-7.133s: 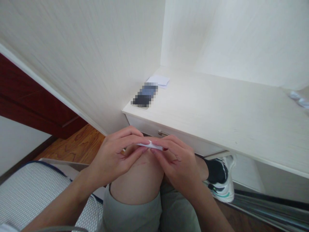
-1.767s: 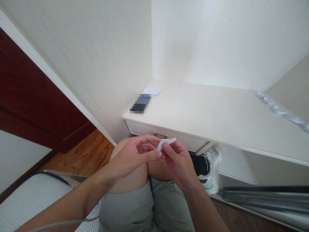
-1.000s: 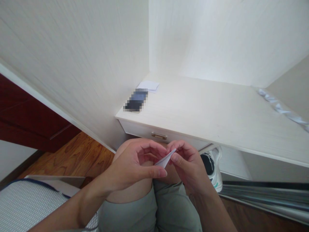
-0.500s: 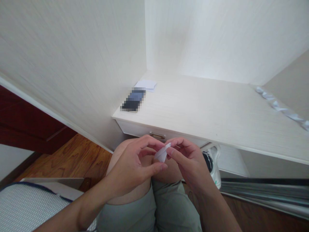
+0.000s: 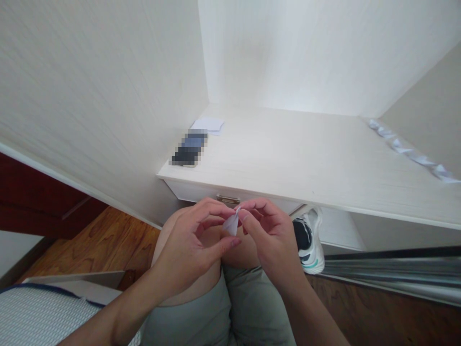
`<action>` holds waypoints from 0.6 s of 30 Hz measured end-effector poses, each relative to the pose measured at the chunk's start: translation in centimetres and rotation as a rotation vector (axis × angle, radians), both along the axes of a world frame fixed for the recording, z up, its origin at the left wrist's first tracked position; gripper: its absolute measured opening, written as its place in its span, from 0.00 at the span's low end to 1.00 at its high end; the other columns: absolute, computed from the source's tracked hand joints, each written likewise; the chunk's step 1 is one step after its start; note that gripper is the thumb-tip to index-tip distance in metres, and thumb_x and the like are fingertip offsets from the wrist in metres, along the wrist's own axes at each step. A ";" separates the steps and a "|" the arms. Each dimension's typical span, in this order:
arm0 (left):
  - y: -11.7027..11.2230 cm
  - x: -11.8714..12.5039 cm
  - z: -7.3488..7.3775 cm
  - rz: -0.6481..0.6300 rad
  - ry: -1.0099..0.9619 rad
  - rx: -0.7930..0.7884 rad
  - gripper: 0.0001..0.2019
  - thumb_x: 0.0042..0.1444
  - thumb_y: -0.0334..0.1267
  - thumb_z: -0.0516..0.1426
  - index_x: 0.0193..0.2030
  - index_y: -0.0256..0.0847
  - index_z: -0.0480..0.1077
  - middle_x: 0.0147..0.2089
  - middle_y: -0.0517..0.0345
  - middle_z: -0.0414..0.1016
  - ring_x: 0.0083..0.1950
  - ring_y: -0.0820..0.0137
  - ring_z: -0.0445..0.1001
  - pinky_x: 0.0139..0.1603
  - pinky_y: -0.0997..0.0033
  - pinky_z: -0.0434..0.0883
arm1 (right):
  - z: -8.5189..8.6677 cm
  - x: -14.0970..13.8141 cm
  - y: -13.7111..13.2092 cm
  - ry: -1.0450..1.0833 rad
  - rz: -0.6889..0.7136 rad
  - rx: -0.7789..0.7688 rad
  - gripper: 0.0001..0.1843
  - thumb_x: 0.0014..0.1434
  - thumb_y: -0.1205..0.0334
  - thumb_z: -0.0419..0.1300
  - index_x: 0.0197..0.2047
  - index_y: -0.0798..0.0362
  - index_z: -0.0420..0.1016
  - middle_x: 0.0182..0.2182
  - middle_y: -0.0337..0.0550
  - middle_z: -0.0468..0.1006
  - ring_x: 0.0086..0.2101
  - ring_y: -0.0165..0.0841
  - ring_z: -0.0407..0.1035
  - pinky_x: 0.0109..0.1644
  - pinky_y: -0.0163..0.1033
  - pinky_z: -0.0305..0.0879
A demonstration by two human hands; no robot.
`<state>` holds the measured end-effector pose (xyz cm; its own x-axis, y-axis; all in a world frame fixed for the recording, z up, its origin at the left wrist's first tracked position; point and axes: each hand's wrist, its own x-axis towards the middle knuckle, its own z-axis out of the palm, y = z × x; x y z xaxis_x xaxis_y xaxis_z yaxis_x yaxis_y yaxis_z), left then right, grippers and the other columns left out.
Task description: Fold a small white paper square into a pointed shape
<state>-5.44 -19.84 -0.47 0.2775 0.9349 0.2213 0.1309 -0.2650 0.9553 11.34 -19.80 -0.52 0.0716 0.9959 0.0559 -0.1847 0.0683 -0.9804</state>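
Observation:
A small folded piece of white paper [image 5: 231,224] is between my two hands, above my knees. My left hand [image 5: 201,240] curves around its left side, with the fingertips at the upper edge and the thumb by the lower corner. At the paper's top right, my right hand [image 5: 264,228] pinches the edge between thumb and fingers. Some of the right fingers are hidden behind the paper and thumb.
A white desk [image 5: 273,154] stands in front, with a drawer handle [image 5: 228,199]. On it lie a blurred-out phone [image 5: 190,148], white paper sheets [image 5: 209,124] and a row of folded paper pieces [image 5: 410,152]. A white shoe [image 5: 312,245] is below at right.
The paper has turned more upright and looks narrower between my fingers. My view has shifted slightly, so the desk and its contents appear further left.

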 end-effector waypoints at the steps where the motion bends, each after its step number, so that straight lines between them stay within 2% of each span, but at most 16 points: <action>1: 0.0 -0.1 0.0 0.000 0.006 0.001 0.14 0.57 0.33 0.70 0.49 0.47 0.79 0.51 0.56 0.78 0.53 0.64 0.80 0.57 0.60 0.81 | 0.0 0.1 0.0 -0.007 -0.002 -0.010 0.06 0.58 0.59 0.69 0.35 0.52 0.80 0.28 0.39 0.81 0.28 0.29 0.71 0.30 0.33 0.67; 8: -0.2 -0.1 -0.2 0.002 -0.003 0.005 0.13 0.58 0.33 0.69 0.50 0.47 0.78 0.51 0.55 0.78 0.53 0.63 0.79 0.56 0.58 0.82 | 0.3 0.1 0.1 -0.116 -0.005 -0.028 0.08 0.58 0.57 0.68 0.37 0.52 0.81 0.30 0.43 0.83 0.29 0.32 0.75 0.29 0.35 0.69; 11: -0.1 0.2 -0.2 0.018 0.013 0.037 0.13 0.59 0.34 0.69 0.50 0.46 0.78 0.51 0.54 0.78 0.53 0.63 0.79 0.54 0.60 0.82 | 0.5 -0.2 -0.2 -0.204 -0.076 -0.027 0.07 0.60 0.58 0.67 0.39 0.52 0.81 0.30 0.44 0.84 0.29 0.34 0.77 0.30 0.37 0.71; 14: -0.2 0.5 -0.2 0.075 0.119 0.143 0.11 0.59 0.34 0.68 0.49 0.45 0.78 0.50 0.53 0.80 0.52 0.62 0.80 0.53 0.61 0.81 | 0.8 -0.4 -0.6 -0.379 -0.178 0.038 0.06 0.60 0.61 0.66 0.40 0.51 0.82 0.30 0.43 0.85 0.29 0.34 0.77 0.32 0.39 0.72; 18: -0.4 0.8 -0.4 0.188 0.311 0.391 0.13 0.59 0.32 0.67 0.50 0.44 0.77 0.49 0.53 0.82 0.49 0.62 0.81 0.51 0.62 0.80 | 1.1 -0.6 -1.1 -0.541 -0.248 0.134 0.09 0.59 0.66 0.64 0.42 0.48 0.82 0.34 0.43 0.86 0.33 0.38 0.79 0.40 0.44 0.75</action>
<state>-4.60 -20.24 -0.92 0.2208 0.8393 0.4969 0.4714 -0.5378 0.6989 10.73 -20.87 0.62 0.2270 0.9350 0.2725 0.3747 0.1744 -0.9106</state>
